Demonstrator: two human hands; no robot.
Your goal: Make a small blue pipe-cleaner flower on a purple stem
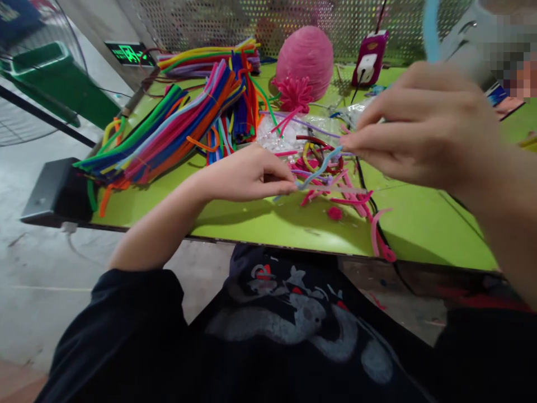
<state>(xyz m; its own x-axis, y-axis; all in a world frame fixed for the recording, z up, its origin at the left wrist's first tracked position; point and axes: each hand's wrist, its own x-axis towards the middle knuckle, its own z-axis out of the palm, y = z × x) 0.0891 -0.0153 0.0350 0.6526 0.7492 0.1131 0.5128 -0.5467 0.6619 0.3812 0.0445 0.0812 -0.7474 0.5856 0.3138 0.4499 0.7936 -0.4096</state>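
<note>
My left hand [247,173] pinches the lower end of a light blue pipe cleaner [319,167] just above the green table [260,221]. My right hand [423,123] pinches its upper end, raised close to the camera. The cleaner curves in a wave between the two hands. Under it lie loose pink and red pipe cleaner pieces [348,196] and a small pink pompom [334,212].
A big bundle of many-coloured pipe cleaners [168,131] lies at the left of the table. A pink fuzzy ball [306,59] and a pink pompom flower [293,92] sit at the back, next to a charger [370,59]. Clear plastic bag [285,134] in the middle. A black box [56,190] at the left edge.
</note>
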